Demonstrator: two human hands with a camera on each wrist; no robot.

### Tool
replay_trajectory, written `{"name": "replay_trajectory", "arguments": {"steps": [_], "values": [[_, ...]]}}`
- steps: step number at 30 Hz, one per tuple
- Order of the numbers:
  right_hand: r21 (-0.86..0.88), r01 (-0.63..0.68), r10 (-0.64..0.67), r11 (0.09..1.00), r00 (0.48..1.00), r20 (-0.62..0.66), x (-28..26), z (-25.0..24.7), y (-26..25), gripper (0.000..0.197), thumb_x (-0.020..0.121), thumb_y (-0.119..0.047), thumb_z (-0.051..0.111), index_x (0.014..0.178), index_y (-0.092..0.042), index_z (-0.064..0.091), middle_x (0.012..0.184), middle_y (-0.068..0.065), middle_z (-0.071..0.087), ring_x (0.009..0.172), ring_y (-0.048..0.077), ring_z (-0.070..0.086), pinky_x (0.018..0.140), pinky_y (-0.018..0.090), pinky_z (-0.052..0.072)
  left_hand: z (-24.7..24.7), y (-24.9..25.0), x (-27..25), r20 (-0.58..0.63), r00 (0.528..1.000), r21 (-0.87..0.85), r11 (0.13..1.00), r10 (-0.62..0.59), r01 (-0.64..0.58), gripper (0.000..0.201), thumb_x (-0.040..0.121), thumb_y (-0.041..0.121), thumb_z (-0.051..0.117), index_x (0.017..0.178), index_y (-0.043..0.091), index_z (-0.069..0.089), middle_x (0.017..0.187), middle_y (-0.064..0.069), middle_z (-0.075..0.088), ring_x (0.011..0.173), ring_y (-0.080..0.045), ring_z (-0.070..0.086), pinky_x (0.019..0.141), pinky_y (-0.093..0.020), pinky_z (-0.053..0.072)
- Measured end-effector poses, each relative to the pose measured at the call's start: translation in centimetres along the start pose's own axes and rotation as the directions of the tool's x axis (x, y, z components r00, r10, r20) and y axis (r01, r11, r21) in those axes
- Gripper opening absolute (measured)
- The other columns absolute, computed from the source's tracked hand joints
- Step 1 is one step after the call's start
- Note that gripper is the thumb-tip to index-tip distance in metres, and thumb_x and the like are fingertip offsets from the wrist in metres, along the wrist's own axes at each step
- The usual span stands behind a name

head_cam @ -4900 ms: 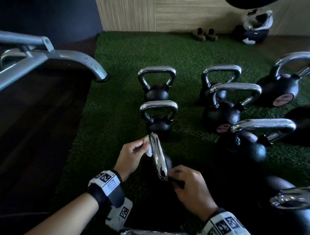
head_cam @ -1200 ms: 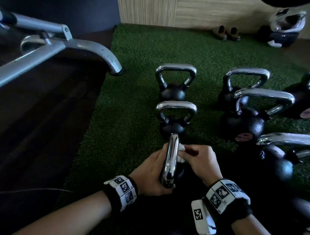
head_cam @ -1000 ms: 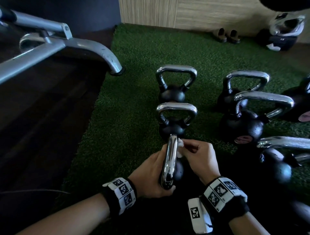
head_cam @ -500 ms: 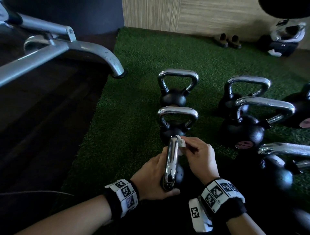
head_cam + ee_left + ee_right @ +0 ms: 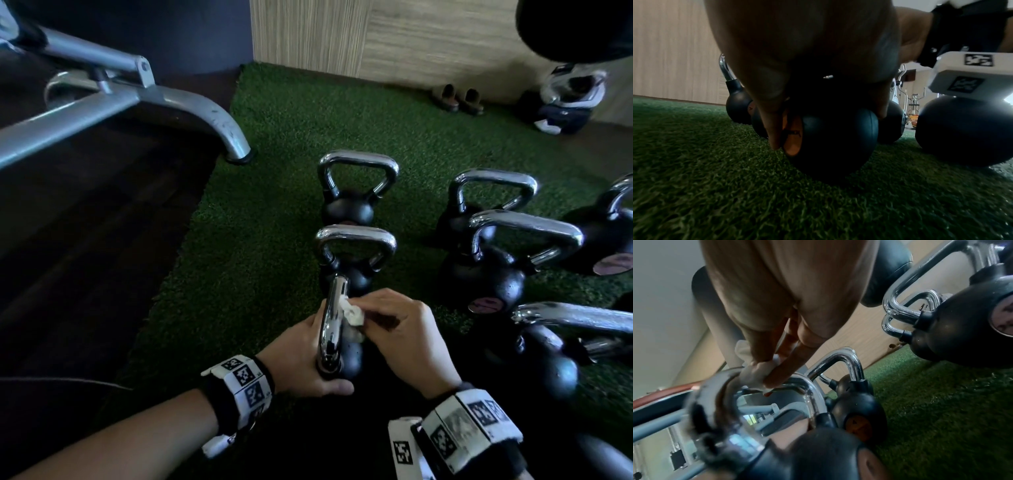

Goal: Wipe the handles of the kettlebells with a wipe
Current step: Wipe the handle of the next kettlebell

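The nearest small black kettlebell (image 5: 349, 356) stands on the green turf (image 5: 267, 219), its chrome handle (image 5: 331, 318) seen edge-on. My left hand (image 5: 305, 356) grips it low, and its fingers (image 5: 773, 128) curl round the black ball (image 5: 836, 134). My right hand (image 5: 371, 317) pinches a crumpled white wipe (image 5: 352, 313) against the handle's right side, a little below its far end. In the right wrist view the wipe (image 5: 752, 369) is pressed onto the top of the chrome loop (image 5: 715, 402).
Two more small kettlebells (image 5: 356, 250) (image 5: 358, 185) stand in line beyond. Larger ones (image 5: 520, 246) (image 5: 575, 322) crowd the right side. A grey bench frame (image 5: 191, 102) reaches in at the left over dark floor (image 5: 85, 257). Shoes (image 5: 457, 97) lie by the far wall.
4.9 s ago my left hand held the wipe and my right the kettlebell; they have since swapped. In the last half second the wipe slid from the handle's far end back toward me.
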State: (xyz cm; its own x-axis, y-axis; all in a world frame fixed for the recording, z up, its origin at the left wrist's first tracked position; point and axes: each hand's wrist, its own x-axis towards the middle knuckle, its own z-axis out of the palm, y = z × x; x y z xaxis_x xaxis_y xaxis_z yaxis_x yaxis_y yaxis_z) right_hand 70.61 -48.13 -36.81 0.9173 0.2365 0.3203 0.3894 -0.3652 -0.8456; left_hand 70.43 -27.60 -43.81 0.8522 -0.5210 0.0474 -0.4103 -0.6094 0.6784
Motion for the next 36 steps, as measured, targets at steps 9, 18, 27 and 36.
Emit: {"name": "replay_trajectory", "arguments": {"steps": [9, 18, 27, 36], "values": [[0.233, -0.213, 0.203, 0.949, 0.977, 0.068, -1.4, 1.5, -1.2, 0.018, 0.077, -0.006, 0.086, 0.087, -0.02, 0.08, 0.085, 0.002, 0.08, 0.082, 0.024, 0.077, 0.08, 0.048, 0.062, -0.3, -0.9, 0.6, 0.025, 1.0, -0.054, 0.999, -0.004, 0.005, 0.05, 0.07, 0.06, 0.085, 0.109, 0.054, 0.055, 0.114, 0.023, 0.061, 0.108, 0.006, 0.06, 0.1, -0.03, 0.052], [-0.061, -0.159, 0.169, 0.985, 0.957, 0.236, -2.2, 2.0, 0.3, 0.018, 0.078, -0.01, 0.085, 0.091, -0.023, 0.082, 0.091, -0.013, 0.078, 0.087, -0.001, 0.072, 0.079, 0.012, 0.05, -1.9, 0.2, 0.2, 0.185, 0.982, -0.005, 1.0, 0.029, -0.029, 0.02, 0.084, 0.047, 0.079, 0.078, 0.045, 0.059, 0.082, 0.037, 0.058, 0.085, 0.016, 0.055, 0.093, -0.014, 0.043], [-0.02, -0.184, 0.169, 0.983, 0.851, 0.498, -0.7, 2.4, 0.5, 0.027, 0.088, -0.004, 0.073, 0.09, -0.031, 0.077, 0.098, -0.013, 0.075, 0.091, 0.005, 0.072, 0.083, 0.027, 0.057, -2.4, 0.3, -0.2, 0.245, 0.948, 0.081, 0.97, 0.202, -0.228, 0.042, 0.083, 0.06, 0.074, 0.113, 0.038, 0.054, 0.124, 0.017, 0.056, 0.12, -0.004, 0.05, 0.111, -0.033, 0.043], [0.132, -0.327, 0.209, 0.936, 0.815, 0.541, -1.4, 2.3, 0.6, 0.013, 0.091, -0.008, 0.072, 0.096, -0.016, 0.08, 0.095, 0.001, 0.079, 0.087, 0.01, 0.074, 0.08, 0.03, 0.058, -1.5, -0.5, -0.6, 0.254, 0.955, 0.116, 0.976, 0.151, -0.185, 0.049, 0.078, 0.07, 0.072, 0.103, 0.044, 0.039, 0.109, 0.029, 0.04, 0.115, -0.003, 0.045, 0.106, -0.043, 0.046]]}}
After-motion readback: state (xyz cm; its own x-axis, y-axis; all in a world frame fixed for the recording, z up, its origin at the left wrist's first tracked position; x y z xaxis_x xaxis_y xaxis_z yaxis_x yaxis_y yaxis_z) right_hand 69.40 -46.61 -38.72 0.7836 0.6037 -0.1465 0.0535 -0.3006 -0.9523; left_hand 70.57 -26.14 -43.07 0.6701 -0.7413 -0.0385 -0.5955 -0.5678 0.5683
